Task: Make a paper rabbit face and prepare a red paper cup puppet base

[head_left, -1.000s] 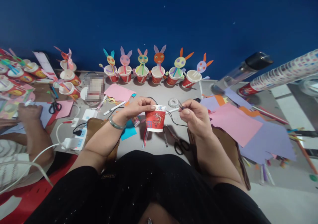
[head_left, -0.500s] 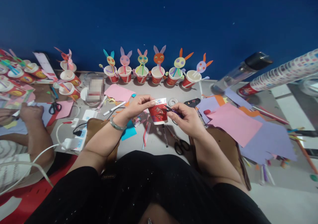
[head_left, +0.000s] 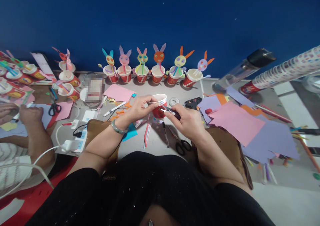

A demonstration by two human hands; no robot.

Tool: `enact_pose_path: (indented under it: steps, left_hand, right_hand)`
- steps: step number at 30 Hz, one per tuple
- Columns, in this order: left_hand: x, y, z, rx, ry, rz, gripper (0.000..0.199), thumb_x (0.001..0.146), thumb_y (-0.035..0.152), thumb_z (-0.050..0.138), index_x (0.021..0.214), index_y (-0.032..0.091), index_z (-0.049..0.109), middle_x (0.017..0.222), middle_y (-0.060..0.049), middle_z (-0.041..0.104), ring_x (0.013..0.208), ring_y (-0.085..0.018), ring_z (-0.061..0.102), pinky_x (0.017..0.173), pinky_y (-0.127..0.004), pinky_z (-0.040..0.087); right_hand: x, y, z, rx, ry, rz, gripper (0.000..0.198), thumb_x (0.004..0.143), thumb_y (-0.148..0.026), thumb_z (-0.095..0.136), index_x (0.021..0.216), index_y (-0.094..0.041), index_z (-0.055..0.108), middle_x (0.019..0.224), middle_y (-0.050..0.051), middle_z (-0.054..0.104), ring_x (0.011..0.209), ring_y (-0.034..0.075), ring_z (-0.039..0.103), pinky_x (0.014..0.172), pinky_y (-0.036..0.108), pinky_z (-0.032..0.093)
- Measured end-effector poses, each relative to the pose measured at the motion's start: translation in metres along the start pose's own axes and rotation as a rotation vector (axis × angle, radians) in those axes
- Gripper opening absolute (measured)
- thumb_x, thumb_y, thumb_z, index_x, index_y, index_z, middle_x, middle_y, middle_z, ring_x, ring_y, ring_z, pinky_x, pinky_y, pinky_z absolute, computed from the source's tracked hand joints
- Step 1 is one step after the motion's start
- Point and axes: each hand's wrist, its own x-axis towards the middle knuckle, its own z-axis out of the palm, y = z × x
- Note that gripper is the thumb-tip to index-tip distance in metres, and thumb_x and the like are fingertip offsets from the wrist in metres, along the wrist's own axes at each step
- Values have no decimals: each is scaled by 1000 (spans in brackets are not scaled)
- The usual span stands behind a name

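A red paper cup (head_left: 158,112) with a white rim is tilted in my left hand (head_left: 143,109), its mouth now in view. My left fingers and thumb wrap around the cup's left side. In my right hand (head_left: 188,121) is a dark-handled utility knife (head_left: 175,114), its pale blade pointing left. The blade's tip meets the cup's red side just below the rim; how deep it goes I cannot tell. Below my hands lie a pen (head_left: 165,133), black-handled scissors (head_left: 183,146) and several straws (head_left: 147,136).
Several cups with paper rabbits (head_left: 141,73) line the blue wall. A hot glue gun (head_left: 193,103) and tape roll (head_left: 173,101) lie beyond my right hand. Coloured paper (head_left: 240,122) covers the right side. A power strip (head_left: 81,139) and a co-worker's hand (head_left: 31,114) are left.
The cup has tipped so its open mouth shows more. My right hand has shifted slightly left and down, and the knife blade now lies flatter against the cup's side.
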Motion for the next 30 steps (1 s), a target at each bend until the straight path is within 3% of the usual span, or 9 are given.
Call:
enact_pose_path:
  steps: [10, 17, 30]
  left_hand:
    - [1, -2, 3, 222, -26, 227, 34, 99, 46, 58, 82, 19, 71, 77, -5, 73, 78, -17, 64, 84, -32, 46]
    - [0, -5, 4, 190, -41, 193, 35, 99, 49, 57, 86, 20, 72, 83, -6, 75, 84, -17, 67, 84, -31, 48]
    - [0, 6, 2, 26, -40, 109, 38, 96, 51, 62, 81, 17, 69, 79, -4, 70, 73, -14, 63, 72, -26, 48]
  right_hand:
    - [-2, -2, 0, -188, -42, -40, 49, 103, -58, 39, 88, -19, 66, 59, 4, 64, 48, 16, 50, 53, 29, 20]
    - [-1, 0, -3, -131, -64, -29, 48, 102, -59, 40, 87, -21, 66, 57, 3, 61, 50, 16, 50, 54, 28, 21]
    - [2, 2, -8, 158, -93, 45, 40, 99, -55, 51, 81, -21, 63, 57, -1, 57, 51, 13, 49, 56, 27, 31]
